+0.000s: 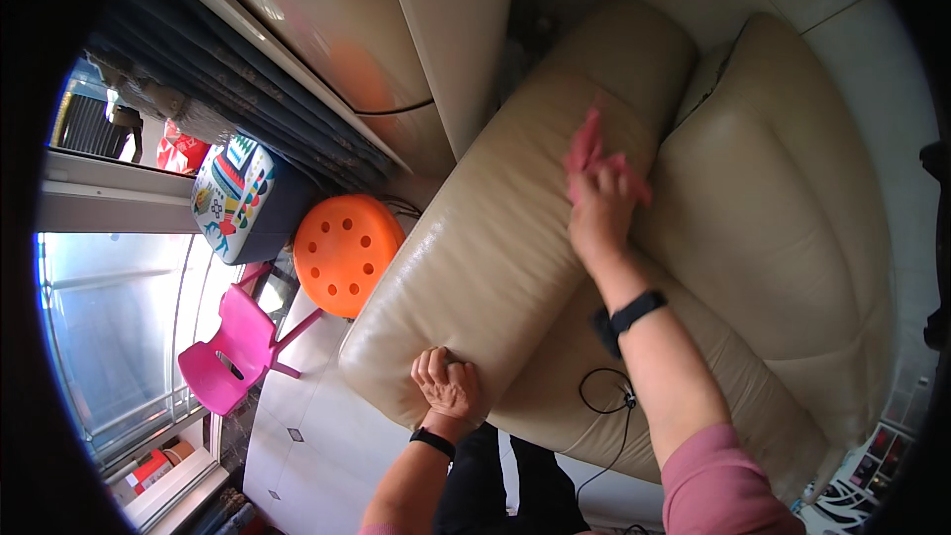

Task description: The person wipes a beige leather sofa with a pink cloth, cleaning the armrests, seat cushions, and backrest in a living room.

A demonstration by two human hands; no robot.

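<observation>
My right hand (pixel 603 215) holds a pink cloth (pixel 587 152) against the inner side of the beige leather sofa's armrest (pixel 475 238). The cloth is slightly blurred, and part of it sticks up past my fingers. My left hand (pixel 448 388) leans on the near end of the same armrest with its fingers curled; no held thing shows, though its palm is hidden. To the right of the armrest lie the seat cushion (pixel 565 379) and the large backrest (pixel 758 238). Both wrists wear black bands.
An orange round stool (pixel 348 256) with holes stands close to the armrest's left side. Beyond it are a pink plastic chair (pixel 241 338) and a patterned storage box (pixel 238 200). A thin black cable (pixel 622 453) loops over the seat. Dark curtains (pixel 245 82) hang by the window.
</observation>
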